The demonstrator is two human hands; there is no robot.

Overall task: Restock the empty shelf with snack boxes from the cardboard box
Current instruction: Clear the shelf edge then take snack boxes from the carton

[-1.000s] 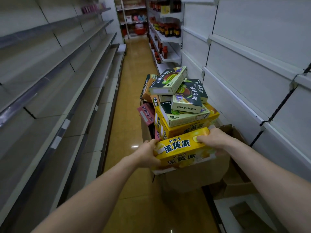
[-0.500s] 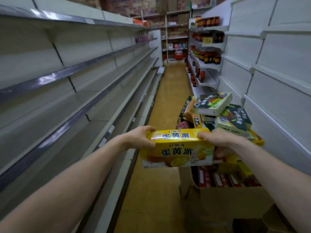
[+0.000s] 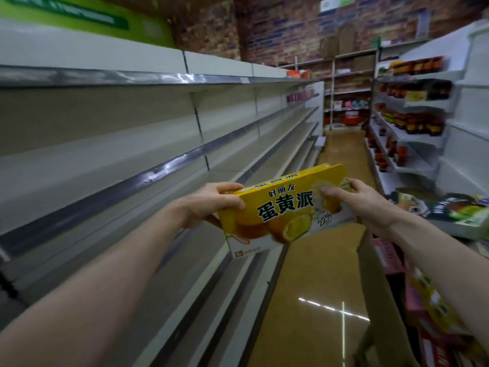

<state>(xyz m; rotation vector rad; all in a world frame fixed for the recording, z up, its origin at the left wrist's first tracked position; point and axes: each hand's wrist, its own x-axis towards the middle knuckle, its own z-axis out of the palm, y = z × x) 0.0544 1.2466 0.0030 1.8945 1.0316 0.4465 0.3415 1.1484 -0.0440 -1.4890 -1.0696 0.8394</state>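
Two hands hold one yellow snack box [image 3: 287,207] by its short ends: the left hand [image 3: 211,202] wraps the lower end, the right hand [image 3: 362,205] pinches the raised end. The flat, glossy carton tilts over the aisle, beside the bare grey shelf [image 3: 148,178] on the left. Other boxes fill the cardboard box [image 3: 370,263] at right.

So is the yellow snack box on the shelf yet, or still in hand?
In hand. The yellow snack box is held tilted in the air by the left hand and right hand, beside the empty shelf.
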